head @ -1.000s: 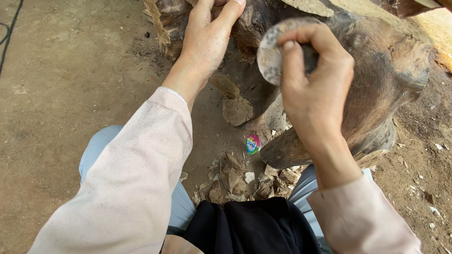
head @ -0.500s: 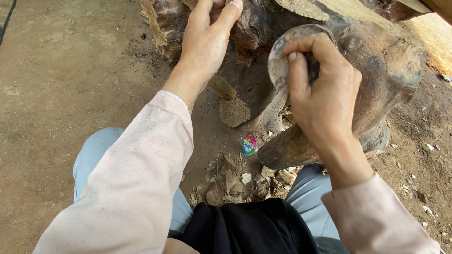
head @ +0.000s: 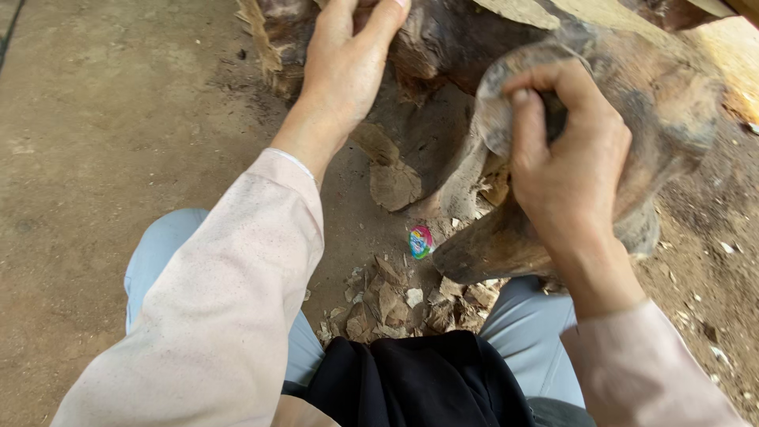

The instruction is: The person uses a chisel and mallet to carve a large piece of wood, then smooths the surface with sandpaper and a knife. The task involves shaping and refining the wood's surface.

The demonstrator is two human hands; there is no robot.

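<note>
**Wood block, hand-worked, with chips on the floor**

Item 1. Wood block (head: pixel 624 103): large, dark, weathered and rounded, filling the upper centre and upper right of the frame, resting on the dirt floor (head: pixel 118 158).

Item 2. Left hand (head: pixel 344 67): upper centre of the frame, palm flat against the top of the block, fingers together and pressed on the wood, bracing it.

Item 3. Right hand (head: pixel 565 158): right of centre, fingers clamped on a dark handle, mostly hidden, with a round grey disc (head: pixel 502 99) at its top held against the block's face. What kind of tool it is cannot be told.

Item 4. Wood chips (head: pixel 395 304): a loose heap in the lower centre, between the knees, just below the block. A larger flake (head: pixel 395 183) lies under the left wrist.

Item 5. Small bright wrapper (head: pixel 420 241): centre of frame, beside the block's lower edge.

Condition: the heap suggests a fair amount already removed; the block's surface looks rough and uneven, so much shaping appears left.
</note>
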